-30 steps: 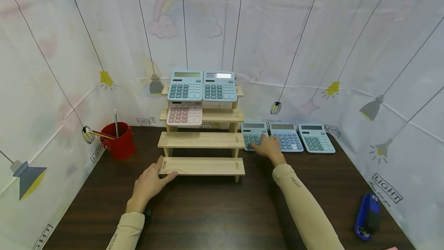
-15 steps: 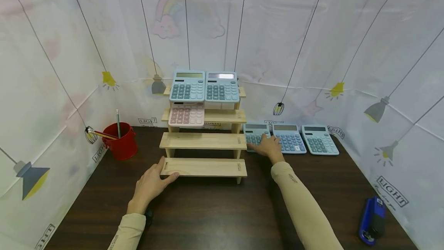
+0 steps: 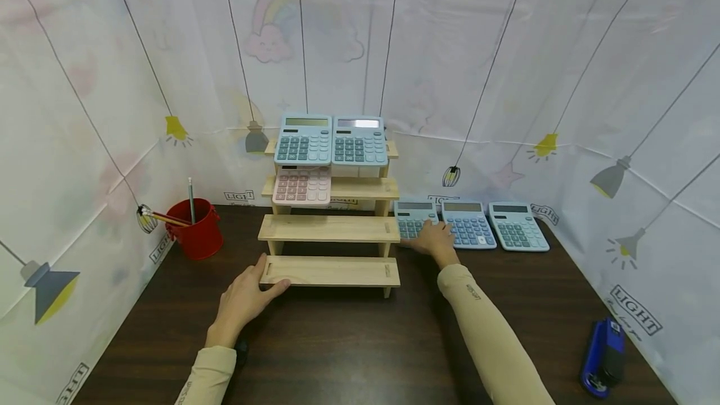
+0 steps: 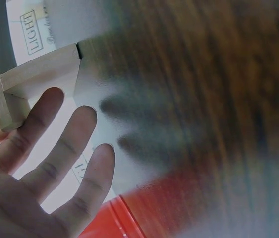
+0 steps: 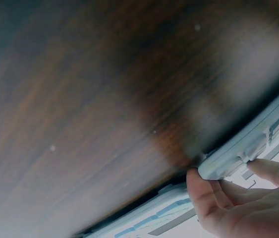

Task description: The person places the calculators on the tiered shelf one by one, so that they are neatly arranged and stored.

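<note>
My left hand (image 3: 242,302) lies at the left end of the lowest step of a wooden stepped stand (image 3: 332,272), thumb at its front edge. In the left wrist view three straight fingers (image 4: 62,146) spread beside the stand's end. At the stand's right, my right hand (image 3: 434,242) grips the near right corner of a teal calculator (image 3: 415,210), which lies on the table. The right wrist view has the thumb (image 5: 268,171) at that calculator's front and the other fingers at its corner. Two blue calculators (image 3: 304,139) fill the top step; a pink calculator (image 3: 304,187) sits below, at left.
A blue calculator (image 3: 464,224) and a light teal calculator (image 3: 517,227) lie to the right of the gripped one. The red bucket (image 3: 197,236) with pencils stands at left. A blue stapler (image 3: 602,358) rests at the right edge. Printed cloth (image 3: 427,49) hangs behind.
My right thumb has slid from over the keys toward the near edge of the teal calculator. My left hand keeps its place at the stand, and the head view has shifted slightly.
</note>
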`<state>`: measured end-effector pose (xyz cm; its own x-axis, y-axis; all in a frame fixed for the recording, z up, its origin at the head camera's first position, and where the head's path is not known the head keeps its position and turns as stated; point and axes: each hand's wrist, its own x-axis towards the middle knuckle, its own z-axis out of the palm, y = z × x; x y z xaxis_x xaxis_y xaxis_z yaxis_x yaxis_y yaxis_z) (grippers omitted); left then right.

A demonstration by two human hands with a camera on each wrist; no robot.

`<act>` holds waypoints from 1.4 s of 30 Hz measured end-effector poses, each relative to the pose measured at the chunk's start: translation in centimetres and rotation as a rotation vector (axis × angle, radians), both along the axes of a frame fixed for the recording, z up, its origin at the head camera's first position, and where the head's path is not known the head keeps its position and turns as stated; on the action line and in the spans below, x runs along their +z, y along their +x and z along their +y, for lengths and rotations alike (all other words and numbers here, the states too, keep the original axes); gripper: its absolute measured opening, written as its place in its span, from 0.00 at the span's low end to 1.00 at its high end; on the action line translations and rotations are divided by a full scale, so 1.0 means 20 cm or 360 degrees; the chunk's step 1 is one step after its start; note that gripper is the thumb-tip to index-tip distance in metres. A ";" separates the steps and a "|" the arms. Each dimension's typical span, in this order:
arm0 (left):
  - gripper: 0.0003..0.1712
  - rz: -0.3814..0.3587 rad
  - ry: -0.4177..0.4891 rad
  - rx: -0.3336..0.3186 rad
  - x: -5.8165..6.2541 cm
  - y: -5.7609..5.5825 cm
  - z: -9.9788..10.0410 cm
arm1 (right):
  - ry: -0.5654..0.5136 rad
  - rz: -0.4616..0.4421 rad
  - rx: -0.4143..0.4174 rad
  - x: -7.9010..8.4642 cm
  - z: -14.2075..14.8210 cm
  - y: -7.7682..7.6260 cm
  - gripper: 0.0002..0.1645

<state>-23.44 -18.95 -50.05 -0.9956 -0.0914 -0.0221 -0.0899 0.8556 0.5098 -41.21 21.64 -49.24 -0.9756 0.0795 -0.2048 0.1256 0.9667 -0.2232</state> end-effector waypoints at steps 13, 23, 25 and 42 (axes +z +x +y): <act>0.62 -0.0006 -0.0003 -0.0005 0.00 0.00 0.00 | -0.0024 0.0037 0.0018 0.02 0.02 0.06 0.71; 0.62 -0.0035 0.0014 -0.0011 0.00 0.00 0.00 | -0.0076 0.0109 0.0055 0.09 0.05 0.14 0.73; 0.62 -0.0040 0.0016 -0.0011 0.01 0.00 0.00 | -0.0078 0.0132 0.0056 0.10 0.06 0.16 0.72; 0.61 -0.0060 0.0032 -0.0021 0.02 0.01 0.00 | -0.0152 0.0194 0.0077 0.24 0.16 0.34 0.75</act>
<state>-23.32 -18.91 -49.69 -0.9951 -0.0777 -0.0612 -0.0983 0.8463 0.5236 -34.36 24.86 -44.41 -0.9959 0.0174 -0.0889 0.0455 0.9447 -0.3248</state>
